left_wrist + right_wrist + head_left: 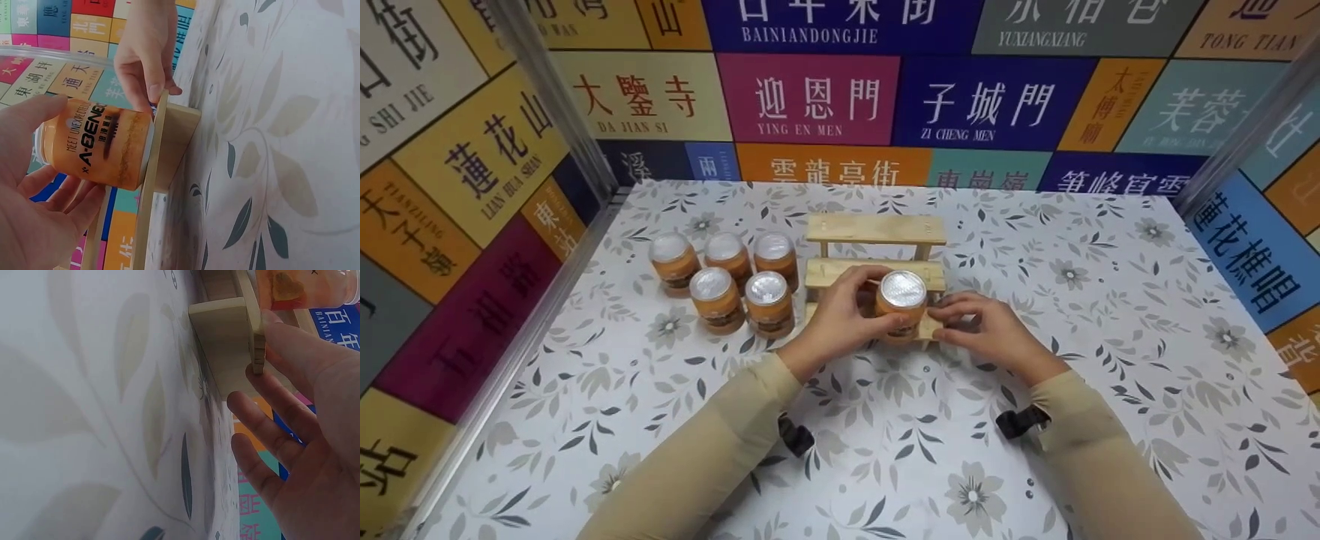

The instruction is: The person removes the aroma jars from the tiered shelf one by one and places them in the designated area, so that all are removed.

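Note:
My left hand (846, 309) grips an orange can (903, 296) with a silver lid, fingers and thumb around its side. The can's base meets the lowest board of a stepped wooden rack (876, 228), as the left wrist view shows; dark lettering (94, 136) runs along its label. On the rack's right side, my right hand (994, 330) pinches the end of that same board (257, 354) between thumb and index finger. Its other fingers (261, 461) are spread apart below the board. Part of the rack is hidden behind the left hand and the can.
Several more orange cans with silver lids, such as the front one (718, 301), stand in two loose rows left of the rack. A floral cloth (975, 450) covers the table. Colourful panels with lettering (810, 97) rise behind it and at both sides.

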{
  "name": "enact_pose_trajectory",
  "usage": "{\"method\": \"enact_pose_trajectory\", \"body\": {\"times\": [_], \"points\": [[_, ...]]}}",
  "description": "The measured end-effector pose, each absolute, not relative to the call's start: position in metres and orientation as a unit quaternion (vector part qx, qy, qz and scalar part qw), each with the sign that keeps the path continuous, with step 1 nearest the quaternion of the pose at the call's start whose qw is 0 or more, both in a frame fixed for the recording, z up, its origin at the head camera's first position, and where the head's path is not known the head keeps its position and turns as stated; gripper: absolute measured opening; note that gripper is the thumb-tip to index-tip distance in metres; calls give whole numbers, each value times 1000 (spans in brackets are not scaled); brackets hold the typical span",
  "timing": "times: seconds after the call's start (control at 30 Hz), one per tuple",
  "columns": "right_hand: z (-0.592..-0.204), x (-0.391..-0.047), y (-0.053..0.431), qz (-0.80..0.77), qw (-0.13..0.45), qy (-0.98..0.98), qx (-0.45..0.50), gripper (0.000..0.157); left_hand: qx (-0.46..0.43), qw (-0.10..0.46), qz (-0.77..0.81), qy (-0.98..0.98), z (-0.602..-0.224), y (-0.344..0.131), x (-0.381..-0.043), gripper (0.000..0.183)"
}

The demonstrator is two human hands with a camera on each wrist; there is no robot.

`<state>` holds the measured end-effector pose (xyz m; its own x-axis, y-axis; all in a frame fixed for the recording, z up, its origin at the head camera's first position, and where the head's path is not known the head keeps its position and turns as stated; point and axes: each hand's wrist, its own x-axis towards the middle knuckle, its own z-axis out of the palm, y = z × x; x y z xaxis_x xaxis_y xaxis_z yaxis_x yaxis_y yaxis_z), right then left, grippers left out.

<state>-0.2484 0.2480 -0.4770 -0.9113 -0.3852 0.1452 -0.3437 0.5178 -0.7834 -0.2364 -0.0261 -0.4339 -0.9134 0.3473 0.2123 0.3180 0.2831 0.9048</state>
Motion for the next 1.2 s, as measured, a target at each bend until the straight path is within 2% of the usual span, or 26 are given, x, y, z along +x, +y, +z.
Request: {"method": "enact_pose_trajectory", "body": {"times": [0.47,0.9,1.2], "points": [[-473,-248,245,-455,26,865,-207,33,174,18,634,753,-434,-33,-231,57],[-474,-247,245,-455,38,867,-197,34,149,-34,633,759,-420,-59,-225,57],[-474,-247,247,-431,23,878,-207,35,107,-70,646,753,-405,-94,-228,57]]}}
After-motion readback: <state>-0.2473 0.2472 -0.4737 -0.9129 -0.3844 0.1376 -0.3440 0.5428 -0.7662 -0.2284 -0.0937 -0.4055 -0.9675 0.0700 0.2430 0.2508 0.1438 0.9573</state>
